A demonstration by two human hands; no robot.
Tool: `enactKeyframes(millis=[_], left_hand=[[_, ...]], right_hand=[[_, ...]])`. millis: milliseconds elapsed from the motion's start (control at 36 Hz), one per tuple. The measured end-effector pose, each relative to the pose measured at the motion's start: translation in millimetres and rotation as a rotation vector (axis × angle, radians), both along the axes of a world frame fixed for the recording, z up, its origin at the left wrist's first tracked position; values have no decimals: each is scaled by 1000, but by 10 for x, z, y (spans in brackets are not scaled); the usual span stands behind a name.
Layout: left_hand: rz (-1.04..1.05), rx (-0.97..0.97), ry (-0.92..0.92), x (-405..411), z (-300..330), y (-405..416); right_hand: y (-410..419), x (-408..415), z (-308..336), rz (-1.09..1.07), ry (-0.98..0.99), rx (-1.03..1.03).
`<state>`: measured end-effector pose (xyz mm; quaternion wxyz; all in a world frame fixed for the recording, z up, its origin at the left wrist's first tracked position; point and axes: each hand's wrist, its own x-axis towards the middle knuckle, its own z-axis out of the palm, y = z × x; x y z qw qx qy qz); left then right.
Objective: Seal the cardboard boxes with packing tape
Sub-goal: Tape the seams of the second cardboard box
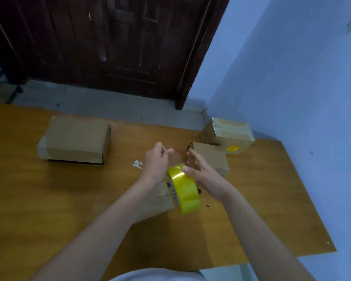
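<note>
**Tape pulled free above a box waiting to be sealed**

Blue walls and a dark wooden door [114,43] stand behind a brown table [49,209] that carries four cardboard boxes. Both hands work above its middle. The left hand [157,163] pinches the free end of the clear tape strip [177,158] with curled fingers, lifting it away from the yellow tape roll [183,189]. The right hand [201,171] steadies the roll, thumb pressed on its top and fingers loosely spread, so the strip probably peels cleanly instead of twisting.

Directly under the roll lies a small box [156,201], mostly hidden by the left forearm; held there, the tape looks ready to come straight down onto it. Another small box [211,157] sits just beyond the right hand. A taped box [229,134] with a yellow sticker stands at the table's far right corner, seemingly set aside as finished. The wide flat box [75,138] rests toward the far left edge, with tape on its left end.
</note>
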<state>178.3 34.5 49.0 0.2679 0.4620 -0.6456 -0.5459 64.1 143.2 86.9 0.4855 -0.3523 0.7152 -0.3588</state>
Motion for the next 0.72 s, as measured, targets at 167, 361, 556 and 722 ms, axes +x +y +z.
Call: enactKeyframes(millis=[167,361,556,722], left_hand=[[100,263,60,71,-37,-234],[23,342,29,-90,-105,-189],[-4,192,-133,-142,-223,-208],[-201,-19,-357,-98,-520,-164]], right_hand=[[296,2,50,-58,-210,-187],[386,78,110,-111,-122,-286],[542,128,17,-213,19,-57],[746,251,-268,-190,126,275]])
